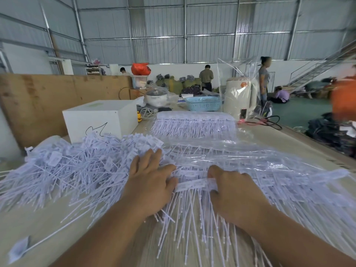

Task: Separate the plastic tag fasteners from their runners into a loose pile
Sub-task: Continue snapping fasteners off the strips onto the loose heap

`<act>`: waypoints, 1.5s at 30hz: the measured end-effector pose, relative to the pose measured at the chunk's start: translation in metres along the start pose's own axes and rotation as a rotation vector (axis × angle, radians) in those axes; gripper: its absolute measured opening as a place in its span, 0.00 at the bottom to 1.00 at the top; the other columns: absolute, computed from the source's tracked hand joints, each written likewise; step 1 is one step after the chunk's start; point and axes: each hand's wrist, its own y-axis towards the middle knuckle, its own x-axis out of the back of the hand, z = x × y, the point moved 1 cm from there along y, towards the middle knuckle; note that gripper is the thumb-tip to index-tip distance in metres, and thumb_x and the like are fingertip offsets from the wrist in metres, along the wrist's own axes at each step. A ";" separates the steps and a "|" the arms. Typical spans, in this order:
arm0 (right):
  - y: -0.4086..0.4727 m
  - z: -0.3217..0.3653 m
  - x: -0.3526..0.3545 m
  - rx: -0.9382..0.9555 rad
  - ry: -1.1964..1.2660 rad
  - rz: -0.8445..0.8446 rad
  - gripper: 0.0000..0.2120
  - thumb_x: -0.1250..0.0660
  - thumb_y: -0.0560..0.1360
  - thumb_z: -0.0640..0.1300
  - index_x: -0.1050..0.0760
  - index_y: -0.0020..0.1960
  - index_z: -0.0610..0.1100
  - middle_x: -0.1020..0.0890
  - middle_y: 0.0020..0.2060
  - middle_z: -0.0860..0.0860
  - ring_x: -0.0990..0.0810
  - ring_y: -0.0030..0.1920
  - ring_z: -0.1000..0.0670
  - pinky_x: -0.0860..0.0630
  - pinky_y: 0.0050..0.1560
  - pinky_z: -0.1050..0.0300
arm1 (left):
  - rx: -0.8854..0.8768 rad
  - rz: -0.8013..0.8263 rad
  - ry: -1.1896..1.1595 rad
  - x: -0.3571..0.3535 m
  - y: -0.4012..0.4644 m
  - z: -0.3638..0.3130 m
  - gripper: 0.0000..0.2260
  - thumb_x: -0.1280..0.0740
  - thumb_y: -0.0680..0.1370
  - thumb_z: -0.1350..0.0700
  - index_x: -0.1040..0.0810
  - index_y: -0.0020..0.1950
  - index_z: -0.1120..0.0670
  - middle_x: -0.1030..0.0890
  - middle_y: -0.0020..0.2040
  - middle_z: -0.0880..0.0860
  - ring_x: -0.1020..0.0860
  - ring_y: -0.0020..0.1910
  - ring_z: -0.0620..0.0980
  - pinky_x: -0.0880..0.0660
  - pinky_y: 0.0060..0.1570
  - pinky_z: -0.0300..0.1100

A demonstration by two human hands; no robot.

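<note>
A strip of white plastic tag fasteners on its runner (pixel 194 185) lies across the table in front of me, its thin tails fanning toward me. My left hand (pixel 149 182) grips its left end and my right hand (pixel 234 191) grips its right end. A big loose pile of separated fasteners (pixel 77 160) spreads over the left half of the table. More joined strips lie under clear plastic (pixel 260 162) to the right, and another stack of strips (pixel 194 123) sits farther back. One single fastener (pixel 21 247) lies near the front left.
A white box (pixel 100 118) stands behind the pile, beside a wooden board (pixel 48 93). A blue basket (pixel 203 104), a pot and a cream appliance (pixel 239 97) stand at the table's far end. Cables lie at the right edge. People work in the hall beyond.
</note>
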 end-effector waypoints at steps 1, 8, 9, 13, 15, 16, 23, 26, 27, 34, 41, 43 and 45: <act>0.000 0.000 0.000 0.014 -0.003 -0.039 0.13 0.41 0.77 0.43 0.34 0.60 0.52 0.30 0.29 0.55 0.33 0.29 0.52 0.36 0.49 0.55 | -0.014 -0.023 -0.043 0.002 -0.001 0.000 0.18 0.50 0.83 0.43 0.36 0.73 0.37 0.55 0.81 0.48 0.62 0.78 0.48 0.66 0.74 0.50; -0.004 0.009 0.010 0.115 -0.099 -0.260 0.05 0.36 0.74 0.41 0.23 0.47 0.49 0.31 0.26 0.53 0.32 0.36 0.46 0.33 0.45 0.51 | -0.115 -0.219 -0.150 0.009 -0.008 -0.010 0.13 0.37 0.80 0.49 0.21 0.63 0.43 0.40 0.78 0.46 0.50 0.76 0.48 0.56 0.73 0.48; -0.005 0.009 0.011 0.134 -0.090 -0.322 0.04 0.32 0.72 0.39 0.23 0.40 0.47 0.32 0.23 0.52 0.33 0.34 0.46 0.31 0.43 0.51 | -0.115 -0.216 -0.143 0.010 -0.008 -0.012 0.13 0.37 0.80 0.48 0.20 0.62 0.45 0.39 0.77 0.45 0.49 0.75 0.47 0.56 0.72 0.47; -0.007 0.010 0.016 0.160 -0.074 -0.433 0.11 0.28 0.67 0.35 0.27 0.31 0.44 0.28 0.21 0.52 0.30 0.33 0.45 0.29 0.40 0.51 | -0.019 -0.260 -0.376 0.020 -0.007 -0.013 0.09 0.32 0.78 0.52 0.17 0.56 0.46 0.30 0.69 0.42 0.38 0.70 0.46 0.46 0.68 0.40; -0.009 0.010 0.018 0.177 -0.051 -0.431 0.09 0.28 0.67 0.36 0.26 0.32 0.44 0.26 0.26 0.52 0.31 0.36 0.46 0.33 0.41 0.53 | 0.049 -0.310 -0.589 0.029 -0.009 -0.012 0.05 0.31 0.77 0.53 0.16 0.50 0.47 0.23 0.58 0.39 0.29 0.62 0.43 0.35 0.62 0.41; -0.009 0.010 0.018 0.192 -0.042 -0.420 0.07 0.28 0.68 0.37 0.23 0.34 0.44 0.25 0.30 0.51 0.30 0.38 0.46 0.34 0.42 0.53 | 0.069 -0.310 -0.669 0.033 -0.011 -0.011 0.04 0.30 0.77 0.53 0.16 0.46 0.45 0.22 0.51 0.38 0.25 0.55 0.40 0.30 0.55 0.41; -0.007 0.006 0.015 0.319 0.049 -0.207 0.01 0.36 0.76 0.42 0.26 0.47 0.44 0.22 0.38 0.50 0.27 0.39 0.46 0.31 0.44 0.52 | 0.127 -0.043 -1.094 0.044 -0.021 -0.034 0.27 0.44 0.71 0.28 0.21 0.35 0.49 0.17 0.32 0.51 0.25 0.28 0.44 0.31 0.32 0.34; -0.008 0.005 0.017 0.392 0.098 -0.173 0.02 0.34 0.77 0.41 0.26 0.46 0.44 0.24 0.35 0.51 0.27 0.37 0.47 0.31 0.40 0.53 | 0.130 -0.057 -1.122 0.044 -0.022 -0.038 0.23 0.38 0.75 0.34 0.22 0.37 0.53 0.18 0.32 0.52 0.26 0.27 0.45 0.32 0.29 0.35; -0.008 0.004 0.018 0.394 0.130 -0.160 0.02 0.34 0.77 0.42 0.26 0.47 0.44 0.24 0.36 0.51 0.28 0.37 0.48 0.32 0.39 0.53 | 0.131 -0.086 -1.128 0.043 -0.022 -0.038 0.20 0.38 0.77 0.40 0.22 0.37 0.54 0.19 0.31 0.53 0.27 0.27 0.46 0.33 0.29 0.37; -0.005 -0.004 0.022 0.266 0.255 -0.054 0.13 0.44 0.79 0.59 0.34 0.43 0.51 0.28 0.33 0.55 0.30 0.31 0.56 0.37 0.31 0.61 | 0.126 -0.347 -1.136 0.049 -0.026 -0.040 0.15 0.41 0.82 0.57 0.19 0.40 0.45 0.23 0.29 0.49 0.32 0.25 0.48 0.35 0.23 0.39; -0.009 0.001 0.030 0.319 -0.065 -0.195 0.16 0.45 0.80 0.58 0.24 0.50 0.50 0.23 0.32 0.57 0.25 0.33 0.52 0.31 0.56 0.52 | 0.034 -0.167 -1.065 0.052 -0.029 -0.038 0.05 0.32 0.74 0.49 0.23 0.40 0.49 0.24 0.29 0.55 0.32 0.26 0.53 0.35 0.28 0.41; -0.011 0.001 0.032 0.347 -0.105 -0.257 0.19 0.45 0.78 0.58 0.20 0.51 0.48 0.20 0.32 0.56 0.22 0.33 0.50 0.27 0.52 0.48 | 0.016 -0.147 -1.049 0.054 -0.028 -0.037 0.07 0.29 0.73 0.48 0.22 0.40 0.49 0.21 0.32 0.56 0.29 0.28 0.60 0.32 0.31 0.40; -0.012 0.000 0.032 0.378 -0.110 -0.290 0.19 0.46 0.77 0.57 0.20 0.49 0.47 0.22 0.29 0.56 0.23 0.31 0.49 0.26 0.46 0.49 | 0.013 -0.114 -1.042 0.056 -0.026 -0.035 0.07 0.28 0.71 0.46 0.19 0.40 0.48 0.19 0.33 0.52 0.25 0.31 0.57 0.30 0.33 0.39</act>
